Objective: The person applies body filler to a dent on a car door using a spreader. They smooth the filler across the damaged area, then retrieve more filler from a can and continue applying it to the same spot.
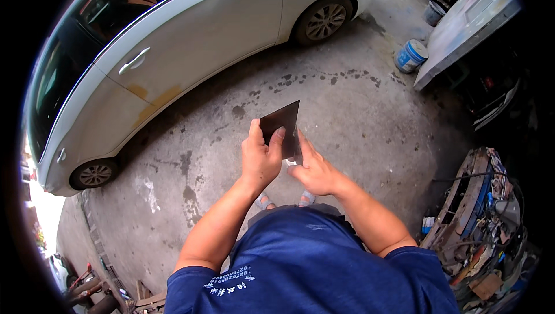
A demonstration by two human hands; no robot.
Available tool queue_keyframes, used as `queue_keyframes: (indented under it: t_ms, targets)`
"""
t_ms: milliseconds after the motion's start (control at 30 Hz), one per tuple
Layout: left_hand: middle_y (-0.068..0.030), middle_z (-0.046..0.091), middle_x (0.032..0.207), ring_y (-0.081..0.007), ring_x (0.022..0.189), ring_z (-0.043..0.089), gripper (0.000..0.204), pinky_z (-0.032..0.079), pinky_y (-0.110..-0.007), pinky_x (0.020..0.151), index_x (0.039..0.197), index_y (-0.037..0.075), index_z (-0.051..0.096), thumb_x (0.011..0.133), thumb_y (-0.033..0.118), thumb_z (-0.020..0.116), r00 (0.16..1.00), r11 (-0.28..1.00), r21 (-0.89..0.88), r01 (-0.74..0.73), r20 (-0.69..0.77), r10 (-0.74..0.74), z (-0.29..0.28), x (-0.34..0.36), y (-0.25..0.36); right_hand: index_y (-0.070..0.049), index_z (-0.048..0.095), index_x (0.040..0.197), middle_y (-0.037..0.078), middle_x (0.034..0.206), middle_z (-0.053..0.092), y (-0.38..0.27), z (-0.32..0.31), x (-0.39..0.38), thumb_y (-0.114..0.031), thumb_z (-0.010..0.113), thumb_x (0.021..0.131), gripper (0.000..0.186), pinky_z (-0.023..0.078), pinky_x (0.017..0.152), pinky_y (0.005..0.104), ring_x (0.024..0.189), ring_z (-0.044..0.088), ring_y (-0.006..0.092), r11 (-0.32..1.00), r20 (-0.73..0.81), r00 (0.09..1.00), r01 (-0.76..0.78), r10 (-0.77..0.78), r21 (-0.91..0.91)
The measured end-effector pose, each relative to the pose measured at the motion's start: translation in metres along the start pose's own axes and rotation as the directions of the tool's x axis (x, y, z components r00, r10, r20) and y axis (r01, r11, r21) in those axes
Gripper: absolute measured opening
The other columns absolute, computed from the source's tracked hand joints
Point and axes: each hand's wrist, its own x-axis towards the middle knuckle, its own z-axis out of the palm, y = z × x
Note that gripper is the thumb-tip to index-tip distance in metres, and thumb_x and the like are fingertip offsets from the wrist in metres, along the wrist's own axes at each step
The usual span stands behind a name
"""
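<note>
Left hand (260,157), in the head view, is closed on a thin dark sheet (283,116), thumb pressed to its face. Right hand (318,174) lies half-spread at the lower right edge; I cannot tell whether it grips. The sheet is tilted above the concrete floor (370,129), well apart from the white car (202,34). My judgement: steady the left thumb, keep fingertips off sharp corners.
</note>
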Motion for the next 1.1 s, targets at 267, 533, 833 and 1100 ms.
queue_keyframes:
  t_ms: [267, 533, 833, 1100]
  targets:
    - [-0.0146, 0.069, 0.084, -0.0191, 0.071, 0.067, 0.018, 0.051, -0.03, 0.061, 0.104, -0.002, 0.052, 0.091, 0.01, 0.059, 0.996, 0.997, -0.067, 0.028, -0.078, -0.033, -0.002, 0.008, 0.003, 0.003, 0.005, 0.148, 0.032, 0.138, 0.034, -0.007, -0.004, 0.001, -0.017, 0.052, 0.079, 0.086, 0.038, 0.103, 0.0421, 0.125, 0.043, 0.0427, 0.999, 0.018, 1.0, -0.011, 0.012, -0.049]
    - [-0.0163, 0.068, 0.085, -0.0238, 0.075, 0.069, 0.021, 0.052, -0.032, 0.063, 0.103, -0.002, 0.051, 0.09, 0.011, 0.061, 0.998, 1.0, -0.028, -0.002, -0.065, 0.001, -0.002, 0.011, 0.012, 0.003, 0.007, 0.148, 0.031, 0.135, 0.038, -0.007, -0.01, 0.008, -0.019, 0.051, 0.077, 0.086, 0.037, 0.103, 0.0423, 0.122, 0.045, 0.0428, 0.994, -0.013, 1.0, 0.009, -0.01, -0.107]
    - [-0.0148, 0.068, 0.088, -0.0192, 0.08, 0.067, 0.023, 0.052, -0.032, 0.069, 0.105, -0.001, 0.052, 0.091, 0.014, 0.062, 0.991, 0.988, -0.152, -0.01, -0.133, -0.01, -0.008, 0.014, -0.01, 0.003, 0.013, 0.148, 0.029, 0.131, 0.044, -0.011, -0.008, 0.012, -0.019, 0.05, 0.077, 0.083, 0.042, 0.097, 0.0392, 0.112, 0.053, 0.0372, 0.998, 0.019, 1.0, 0.006, -0.005, -0.055]
    - [-0.0141, 0.068, 0.092, -0.0195, 0.083, 0.066, 0.024, 0.052, -0.032, 0.071, 0.107, -0.001, 0.051, 0.091, 0.013, 0.062, 0.994, 0.969, -0.237, 0.073, -0.067, -0.091, -0.01, 0.014, -0.007, 0.001, 0.019, 0.147, 0.026, 0.131, 0.046, -0.031, -0.017, 0.006, -0.019, 0.054, 0.076, 0.082, 0.043, 0.095, 0.038, 0.111, 0.055, 0.0326, 0.99, 0.07, 0.993, -0.098, 0.092, 0.097]
